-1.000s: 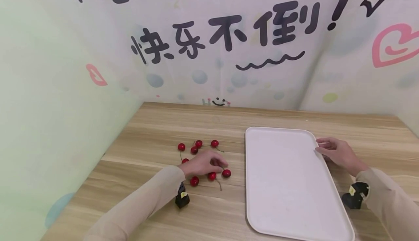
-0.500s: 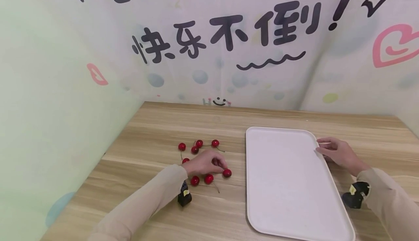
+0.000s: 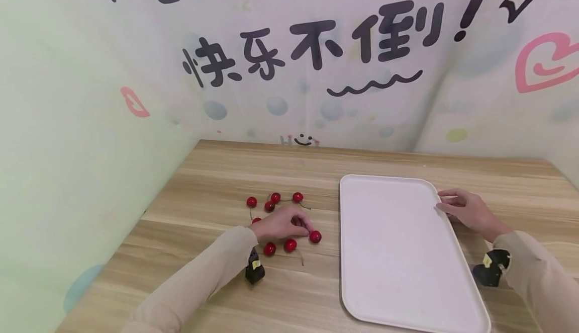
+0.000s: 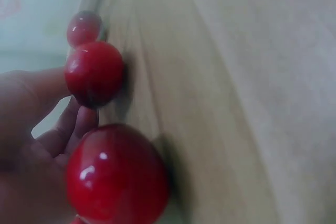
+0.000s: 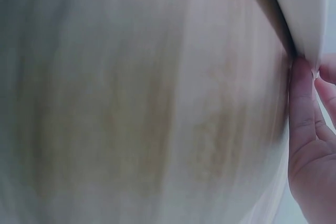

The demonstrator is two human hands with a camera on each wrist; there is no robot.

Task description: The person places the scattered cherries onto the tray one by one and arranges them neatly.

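With our left hand [image 3: 281,223] we pinch a red cherry [image 3: 315,237], apparently by its stem, left of the white rectangular tray [image 3: 402,252]. Our right hand [image 3: 469,213] grips that tray's right rim. Other red cherries [image 3: 290,245] lie on the wood-grain table [image 3: 307,293] around our left hand, some beyond it, some nearer us; behind, we see a pale backdrop [image 3: 398,114] with black Chinese characters [image 3: 314,46]

head cam fwd/down; wrist cams [image 3: 255,273] v close; head/l share cherries [image 3: 290,245]
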